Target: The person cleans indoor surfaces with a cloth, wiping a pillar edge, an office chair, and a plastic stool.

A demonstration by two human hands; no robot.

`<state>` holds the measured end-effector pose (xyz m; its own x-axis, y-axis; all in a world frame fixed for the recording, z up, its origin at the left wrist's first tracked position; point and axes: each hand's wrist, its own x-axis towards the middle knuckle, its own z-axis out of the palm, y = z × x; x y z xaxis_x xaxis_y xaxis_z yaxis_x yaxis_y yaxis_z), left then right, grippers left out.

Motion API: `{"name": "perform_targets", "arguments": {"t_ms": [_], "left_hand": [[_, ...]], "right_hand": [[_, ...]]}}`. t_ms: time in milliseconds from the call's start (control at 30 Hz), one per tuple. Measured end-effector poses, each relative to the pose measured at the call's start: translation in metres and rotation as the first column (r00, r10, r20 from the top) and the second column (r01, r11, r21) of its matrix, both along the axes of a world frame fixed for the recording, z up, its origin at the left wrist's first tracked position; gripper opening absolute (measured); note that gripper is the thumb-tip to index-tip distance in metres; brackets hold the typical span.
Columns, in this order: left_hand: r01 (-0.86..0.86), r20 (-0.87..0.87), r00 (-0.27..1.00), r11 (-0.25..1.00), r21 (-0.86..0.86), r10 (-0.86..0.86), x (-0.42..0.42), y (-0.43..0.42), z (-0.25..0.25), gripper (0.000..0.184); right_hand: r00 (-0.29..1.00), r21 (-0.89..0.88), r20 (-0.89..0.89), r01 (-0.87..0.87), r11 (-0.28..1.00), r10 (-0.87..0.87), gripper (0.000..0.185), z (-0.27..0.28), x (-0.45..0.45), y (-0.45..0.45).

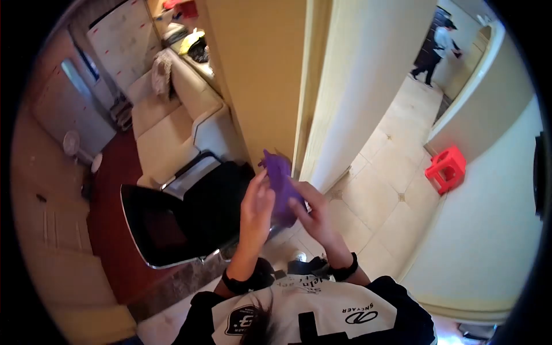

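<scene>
A crumpled purple cloth or bag (280,187) is held up in front of my chest, between my two hands. My left hand (257,206) is at its left side, fingers pointing up and partly apart, and I cannot make out how firmly it touches the purple item. On the right side, my right hand (312,210) has its thumb and fingers closed on the purple item's edge. Black bands circle both wrists.
A black chair (155,227) stands left of my hands, with a beige sofa (167,138) behind it. A wooden door edge (264,75) and white wall rise ahead. On the right are a red stool (447,169) and, farther off, a walking person (441,49).
</scene>
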<state>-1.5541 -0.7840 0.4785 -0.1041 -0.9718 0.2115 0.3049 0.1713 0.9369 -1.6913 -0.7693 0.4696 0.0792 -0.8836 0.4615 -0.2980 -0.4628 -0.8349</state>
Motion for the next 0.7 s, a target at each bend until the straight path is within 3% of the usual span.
{"name": "perform_targets", "arguments": {"t_ms": [33, 133, 200, 267, 333, 400, 433, 500, 533, 567, 600, 667, 700], "left_hand": [[0.016, -0.013, 1.0, 1.0, 0.009, -0.016, 0.0, 0.0, -0.001, 0.047], [0.003, -0.04, 0.999, 0.999, 0.033, -0.002, -0.003, -0.003, 0.009, 0.047], [-0.028, -0.086, 0.996, 1.0, 0.011, 0.029, -0.004, -0.007, 0.014, 0.047], [-0.005, -0.084, 0.996, 0.999, -0.038, 0.002, -0.004, -0.015, 0.02, 0.046], [0.0, -0.109, 0.994, 0.989, -0.148, -0.016, -0.006, -0.022, 0.022, 0.048], [0.083, -0.14, 0.985, 0.991, -0.104, -0.097, 0.001, -0.027, 0.027, 0.045], [0.154, -0.145, 0.974, 0.979, -0.137, -0.174, 0.006, -0.026, 0.03, 0.046], [0.233, -0.146, 0.954, 0.956, -0.178, -0.26, 0.011, -0.028, 0.038, 0.048], [0.271, -0.009, 0.96, 0.935, -0.228, -0.281, 0.013, -0.03, 0.04, 0.051], [0.314, 0.127, 0.949, 0.909, -0.273, -0.29, 0.014, -0.031, 0.041, 0.054], [0.321, 0.121, 0.947, 0.906, -0.277, -0.299, 0.017, -0.031, 0.04, 0.054], [0.29, 0.334, 0.924, 0.908, -0.303, -0.184, 0.023, -0.037, 0.04, 0.059], [0.261, 0.358, 0.922, 0.918, -0.3, -0.145, 0.025, -0.038, 0.041, 0.055]], "right_hand": [[0.997, 0.026, 0.068, -0.039, 0.999, 0.037, 0.039, -0.004, -0.004, -0.006], [0.99, 0.044, 0.118, -0.08, 0.996, 0.075, 0.043, -0.007, -0.002, -0.012], [0.982, 0.029, 0.151, -0.116, 0.993, 0.111, 0.052, 0.004, 0.006, -0.008], [0.99, -0.067, 0.131, -0.043, 0.997, 0.051, 0.063, 0.011, 0.012, -0.01], [0.994, -0.04, 0.107, -0.035, 0.999, 0.04, 0.069, 0.013, 0.006, -0.013], [0.996, 0.049, 0.083, -0.036, 0.998, 0.032, 0.068, 0.013, -0.001, -0.015], [0.985, 0.072, 0.166, -0.058, 0.996, 0.045, 0.052, 0.019, 0.0, -0.015], [0.964, 0.162, 0.265, -0.03, 0.986, -0.014, 0.042, 0.019, 0.002, -0.017], [0.932, 0.254, 0.356, -0.023, 0.967, -0.071, 0.033, 0.02, 0.003, -0.018], [0.844, 0.231, 0.531, -0.055, 0.971, -0.079, 0.027, 0.021, 0.009, -0.02], [0.847, 0.229, 0.525, -0.044, 0.972, -0.085, 0.027, 0.021, 0.013, -0.021], [0.619, 0.31, 0.765, -0.112, 0.944, -0.177, 0.028, 0.024, 0.017, -0.027], [0.535, 0.301, 0.826, -0.152, 0.941, -0.178, 0.028, 0.028, 0.02, -0.029]]}}
